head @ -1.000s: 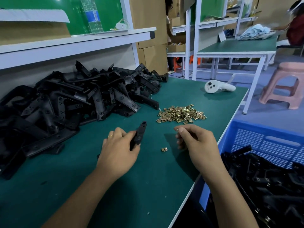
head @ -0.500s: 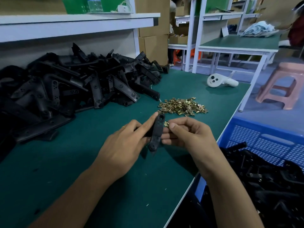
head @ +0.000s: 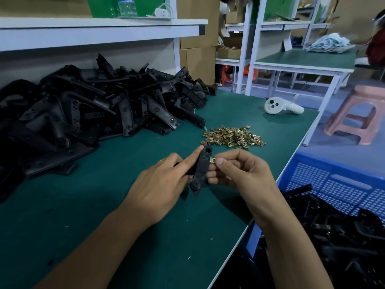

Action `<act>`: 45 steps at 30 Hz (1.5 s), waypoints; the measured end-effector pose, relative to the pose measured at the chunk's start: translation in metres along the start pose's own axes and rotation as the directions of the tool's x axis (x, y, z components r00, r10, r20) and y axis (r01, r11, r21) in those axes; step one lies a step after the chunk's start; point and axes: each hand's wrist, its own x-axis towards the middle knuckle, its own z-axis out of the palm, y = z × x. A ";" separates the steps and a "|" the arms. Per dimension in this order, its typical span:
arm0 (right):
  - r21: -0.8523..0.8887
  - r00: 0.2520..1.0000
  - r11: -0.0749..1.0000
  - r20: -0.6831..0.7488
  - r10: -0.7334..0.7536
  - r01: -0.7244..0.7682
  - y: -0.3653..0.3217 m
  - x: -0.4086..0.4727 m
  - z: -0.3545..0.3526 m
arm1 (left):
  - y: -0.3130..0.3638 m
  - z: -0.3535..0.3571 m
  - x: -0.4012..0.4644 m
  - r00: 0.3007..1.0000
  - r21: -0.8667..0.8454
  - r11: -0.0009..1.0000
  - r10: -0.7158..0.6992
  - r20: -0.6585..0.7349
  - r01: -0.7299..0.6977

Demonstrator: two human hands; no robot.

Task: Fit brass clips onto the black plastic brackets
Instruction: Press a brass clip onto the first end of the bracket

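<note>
My left hand (head: 164,180) holds a black plastic bracket (head: 202,167) upright above the green table, index finger stretched along its left side. My right hand (head: 239,174) pinches a small brass clip (head: 212,159) against the bracket's right edge, near its upper end. A loose heap of brass clips (head: 233,136) lies on the mat just beyond my hands. A big pile of black brackets (head: 93,113) fills the table's left and back.
A blue plastic crate (head: 333,184) holding black brackets stands below the table's right edge. A white handheld controller (head: 281,106) lies at the table's far right. A white shelf (head: 100,30) overhangs the bracket pile. A pink stool (head: 358,115) stands on the floor.
A second ago my left hand held the bracket low and a clip lay on the mat. My right hand has taken a clip and brought it to the bracket's edge.
</note>
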 end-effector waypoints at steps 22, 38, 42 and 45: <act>-0.220 0.997 0.973 -0.019 -0.075 0.069 0.002 0.004 -0.003 | 0.002 0.003 0.000 0.998 -0.040 0.999 -0.014 -0.067 0.011; -0.882 0.976 0.417 0.202 -0.085 0.219 0.004 0.004 -0.007 | -0.008 0.003 0.002 0.942 0.050 0.946 -0.314 -0.115 0.321; -0.755 0.980 0.627 0.114 -0.164 0.193 0.009 0.003 -0.007 | -0.007 0.001 0.002 0.943 0.038 0.947 -0.313 -0.117 0.319; -0.479 0.987 0.865 0.013 -0.163 0.149 0.006 0.003 -0.002 | -0.005 0.000 0.003 0.944 0.027 0.950 -0.307 -0.123 0.312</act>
